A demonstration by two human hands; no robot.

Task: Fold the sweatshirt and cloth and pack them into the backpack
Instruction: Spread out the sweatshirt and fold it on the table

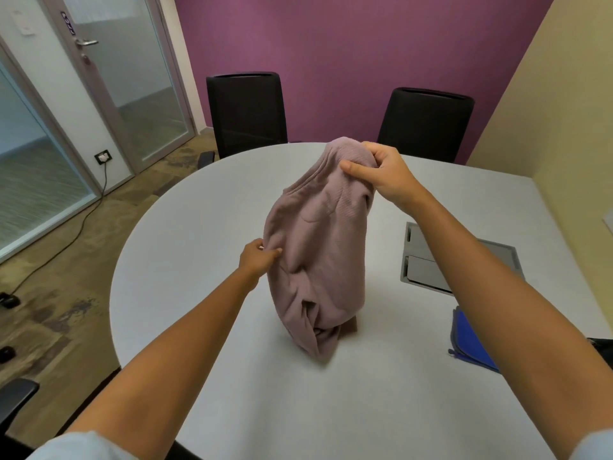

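Right hand [381,171] clamped high on sweatshirt [318,247], left hand [258,257] pinching its edge (probably seeking seams), hem bunched on worktop [199,227].

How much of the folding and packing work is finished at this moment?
Nothing looks finished yet. In hand: the right hand lifts the pink sweatshirt by its top, and the left hand pinches its side; its bottom is bunched on the table. Left: folding it, then the blue cloth, then packing. The backpack cannot be identified.
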